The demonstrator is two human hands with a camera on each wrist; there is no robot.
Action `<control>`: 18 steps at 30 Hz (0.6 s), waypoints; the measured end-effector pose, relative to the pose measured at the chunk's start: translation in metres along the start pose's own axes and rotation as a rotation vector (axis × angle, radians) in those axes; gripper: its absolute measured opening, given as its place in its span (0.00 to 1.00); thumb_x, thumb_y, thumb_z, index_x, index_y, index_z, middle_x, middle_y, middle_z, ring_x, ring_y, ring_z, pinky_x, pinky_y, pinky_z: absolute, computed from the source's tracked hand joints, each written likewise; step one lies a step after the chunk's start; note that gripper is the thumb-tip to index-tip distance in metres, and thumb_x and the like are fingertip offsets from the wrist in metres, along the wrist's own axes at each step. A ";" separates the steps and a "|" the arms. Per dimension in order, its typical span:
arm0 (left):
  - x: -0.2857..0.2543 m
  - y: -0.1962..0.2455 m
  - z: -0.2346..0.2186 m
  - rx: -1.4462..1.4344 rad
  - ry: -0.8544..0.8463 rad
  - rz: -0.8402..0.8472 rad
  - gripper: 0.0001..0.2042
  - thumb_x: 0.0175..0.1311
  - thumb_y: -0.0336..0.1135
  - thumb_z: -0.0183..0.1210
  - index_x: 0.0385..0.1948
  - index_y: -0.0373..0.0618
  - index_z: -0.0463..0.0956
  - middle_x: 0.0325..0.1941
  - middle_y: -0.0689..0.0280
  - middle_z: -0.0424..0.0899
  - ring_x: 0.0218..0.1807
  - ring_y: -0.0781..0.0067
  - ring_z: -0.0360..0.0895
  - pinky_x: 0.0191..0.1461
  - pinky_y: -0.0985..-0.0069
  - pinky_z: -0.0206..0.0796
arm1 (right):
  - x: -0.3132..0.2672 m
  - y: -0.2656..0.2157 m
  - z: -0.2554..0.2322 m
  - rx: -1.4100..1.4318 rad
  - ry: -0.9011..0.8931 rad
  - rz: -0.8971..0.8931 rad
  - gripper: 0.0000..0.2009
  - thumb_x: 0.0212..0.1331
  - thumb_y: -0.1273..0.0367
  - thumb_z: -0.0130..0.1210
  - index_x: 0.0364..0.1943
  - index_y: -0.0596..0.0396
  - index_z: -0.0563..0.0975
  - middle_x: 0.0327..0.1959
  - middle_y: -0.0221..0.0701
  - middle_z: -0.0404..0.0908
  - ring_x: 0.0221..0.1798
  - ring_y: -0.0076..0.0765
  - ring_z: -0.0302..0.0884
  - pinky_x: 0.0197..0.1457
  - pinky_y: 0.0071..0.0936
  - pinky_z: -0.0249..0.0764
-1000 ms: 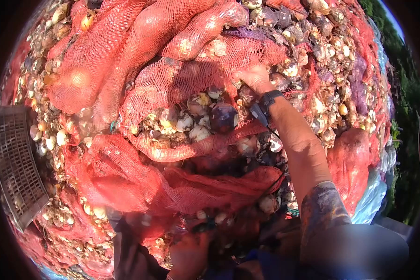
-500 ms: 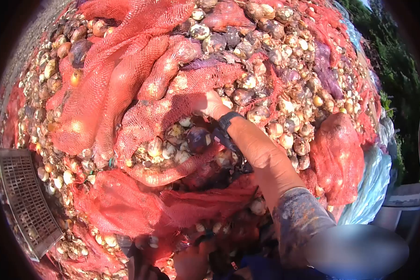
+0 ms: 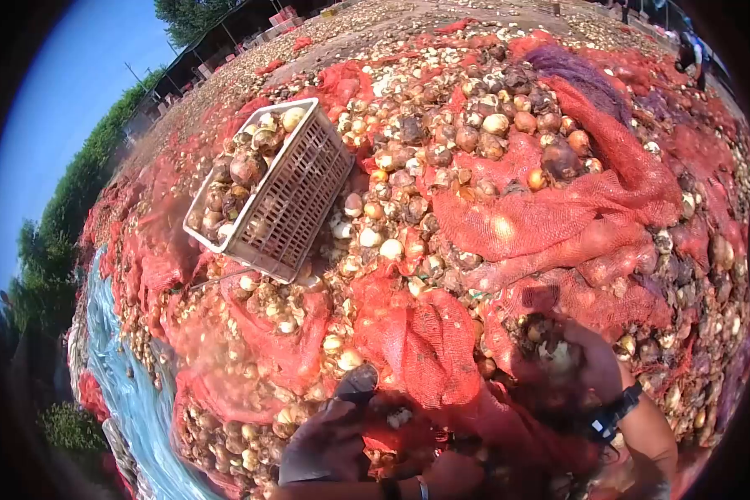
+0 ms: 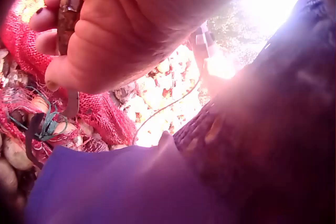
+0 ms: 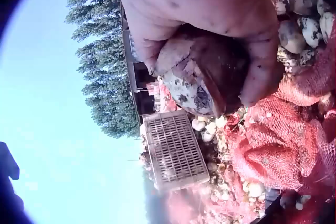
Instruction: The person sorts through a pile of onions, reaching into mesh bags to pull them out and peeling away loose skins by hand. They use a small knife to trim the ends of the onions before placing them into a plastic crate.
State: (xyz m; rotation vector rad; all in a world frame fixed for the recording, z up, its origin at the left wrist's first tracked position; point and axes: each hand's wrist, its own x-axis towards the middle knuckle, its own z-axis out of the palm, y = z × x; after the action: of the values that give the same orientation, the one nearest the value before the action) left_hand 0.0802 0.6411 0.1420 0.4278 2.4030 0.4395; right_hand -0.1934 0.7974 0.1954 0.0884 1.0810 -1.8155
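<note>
The right hand [image 5: 210,29] curls its fingers [image 5: 260,71] and thumb round a round, papery bulb [image 5: 202,79], brown on one side and pale with dark specks on the other, so that the bulb sits cupped in the palm just above the heap. In the head view that hand [image 3: 571,367] lies low on the right, over a fold of red net sack [image 3: 425,342], with a dark band [image 3: 612,412] on the wrist. The left hand [image 4: 121,24] is closed round a brown handle [image 4: 67,16], its fingertips [image 4: 43,20] wrapped over it, above netting and a scrap of green string [image 4: 50,124]. All about lies a great heap of bulbs [image 3: 442,142] mixed with red netting. A pale plastic crate [image 3: 275,187] lies tilted on the heap, well apart from both hands, with bulbs inside.
</note>
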 end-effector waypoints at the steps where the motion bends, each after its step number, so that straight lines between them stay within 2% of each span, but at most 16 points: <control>1: 0.001 -0.002 -0.002 0.000 -0.003 -0.007 0.07 0.62 0.37 0.54 0.35 0.51 0.80 0.24 0.63 0.83 0.24 0.59 0.85 0.23 0.61 0.74 | 0.026 -0.014 0.032 -0.257 -0.050 -0.056 0.15 0.67 0.67 0.51 0.55 0.56 0.74 0.46 0.35 0.82 0.46 0.36 0.82 0.50 0.34 0.81; 3: 0.002 -0.004 -0.007 0.001 -0.009 -0.021 0.07 0.62 0.37 0.54 0.35 0.51 0.80 0.24 0.63 0.83 0.25 0.59 0.85 0.23 0.61 0.74 | 0.094 -0.041 0.104 -0.187 -0.180 -0.103 0.13 0.69 0.65 0.52 0.52 0.53 0.73 0.44 0.34 0.83 0.43 0.38 0.85 0.47 0.39 0.84; 4: 0.002 -0.005 -0.009 0.001 -0.017 -0.032 0.07 0.62 0.37 0.54 0.35 0.51 0.80 0.24 0.63 0.83 0.25 0.59 0.85 0.23 0.61 0.74 | 0.117 -0.059 0.165 -0.179 -0.142 -0.175 0.14 0.70 0.61 0.52 0.54 0.50 0.73 0.44 0.34 0.83 0.43 0.42 0.87 0.45 0.47 0.87; 5: 0.002 -0.005 -0.009 0.005 -0.017 -0.033 0.07 0.62 0.37 0.54 0.35 0.51 0.80 0.24 0.63 0.84 0.25 0.59 0.85 0.24 0.61 0.74 | 0.144 -0.079 0.208 -0.084 -0.343 -0.183 0.15 0.70 0.58 0.53 0.55 0.48 0.72 0.44 0.34 0.83 0.47 0.45 0.86 0.46 0.53 0.86; 6: -0.002 -0.010 -0.011 0.009 -0.023 -0.050 0.07 0.62 0.37 0.54 0.35 0.51 0.80 0.24 0.63 0.84 0.25 0.59 0.85 0.24 0.61 0.75 | 0.159 -0.096 0.258 0.040 -0.421 -0.242 0.17 0.69 0.58 0.55 0.56 0.48 0.72 0.45 0.34 0.83 0.46 0.43 0.86 0.46 0.50 0.86; 7: -0.004 -0.012 -0.012 0.012 -0.024 -0.062 0.07 0.62 0.37 0.54 0.35 0.51 0.80 0.24 0.63 0.84 0.25 0.59 0.85 0.24 0.61 0.75 | 0.171 -0.111 0.296 -0.052 -0.356 -0.330 0.20 0.68 0.60 0.57 0.59 0.49 0.70 0.48 0.34 0.80 0.45 0.41 0.84 0.44 0.47 0.86; 8: -0.007 -0.014 -0.015 0.012 -0.021 -0.066 0.07 0.62 0.37 0.54 0.35 0.51 0.80 0.24 0.63 0.84 0.25 0.59 0.85 0.24 0.61 0.75 | 0.177 -0.117 0.325 -0.098 -0.341 -0.449 0.37 0.59 0.60 0.66 0.70 0.54 0.59 0.59 0.42 0.69 0.50 0.45 0.74 0.46 0.45 0.82; 9: -0.009 -0.015 -0.016 0.008 -0.024 -0.072 0.07 0.62 0.37 0.54 0.35 0.51 0.80 0.24 0.63 0.84 0.25 0.59 0.85 0.24 0.61 0.75 | 0.173 -0.117 0.340 -0.160 -0.325 -0.517 0.41 0.58 0.62 0.65 0.73 0.55 0.55 0.57 0.40 0.69 0.54 0.42 0.72 0.45 0.40 0.79; 11: -0.010 -0.016 -0.015 0.006 -0.028 -0.077 0.07 0.62 0.37 0.55 0.35 0.51 0.80 0.24 0.63 0.84 0.25 0.59 0.85 0.24 0.61 0.75 | 0.170 -0.103 0.335 -0.332 -0.095 -0.584 0.24 0.64 0.67 0.59 0.62 0.55 0.67 0.51 0.33 0.77 0.42 0.33 0.80 0.44 0.35 0.80; 12: -0.009 -0.015 -0.014 0.004 -0.029 -0.073 0.07 0.61 0.37 0.55 0.35 0.50 0.80 0.25 0.63 0.84 0.25 0.59 0.85 0.24 0.61 0.75 | 0.168 -0.097 0.314 -0.380 -0.130 -0.522 0.23 0.64 0.68 0.58 0.61 0.56 0.68 0.49 0.32 0.79 0.42 0.32 0.80 0.43 0.33 0.80; 15: -0.004 -0.009 -0.011 0.024 -0.039 -0.055 0.07 0.61 0.37 0.55 0.35 0.50 0.80 0.25 0.63 0.84 0.26 0.59 0.85 0.24 0.61 0.75 | 0.155 -0.068 0.203 -0.464 -0.130 -0.280 0.17 0.64 0.70 0.56 0.56 0.59 0.72 0.42 0.30 0.83 0.40 0.28 0.84 0.40 0.29 0.79; 16: -0.001 -0.006 -0.008 0.029 -0.048 -0.049 0.07 0.61 0.37 0.55 0.35 0.50 0.80 0.25 0.63 0.84 0.26 0.59 0.85 0.24 0.61 0.75 | 0.157 -0.049 0.150 -0.467 -0.083 -0.186 0.11 0.65 0.71 0.56 0.49 0.59 0.76 0.38 0.32 0.84 0.37 0.30 0.85 0.36 0.26 0.79; 17: 0.001 -0.002 -0.006 0.036 -0.057 -0.039 0.07 0.61 0.37 0.55 0.35 0.50 0.80 0.25 0.63 0.84 0.26 0.59 0.85 0.24 0.61 0.75 | 0.142 -0.047 0.145 -0.411 -0.077 -0.219 0.07 0.63 0.72 0.57 0.42 0.58 0.77 0.34 0.32 0.85 0.33 0.31 0.85 0.32 0.25 0.80; 18: 0.003 0.002 -0.002 0.036 -0.064 -0.030 0.07 0.61 0.37 0.55 0.35 0.50 0.80 0.25 0.63 0.84 0.26 0.59 0.85 0.24 0.61 0.75 | 0.121 -0.014 0.061 -0.582 0.001 -0.154 0.04 0.59 0.72 0.60 0.35 0.58 0.78 0.33 0.32 0.85 0.32 0.30 0.84 0.29 0.26 0.80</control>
State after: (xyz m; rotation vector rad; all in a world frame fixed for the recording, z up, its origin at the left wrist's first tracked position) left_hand 0.0768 0.6441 0.1425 0.4150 2.3557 0.3649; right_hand -0.2432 0.6712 0.1809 -0.3488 1.6086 -1.5619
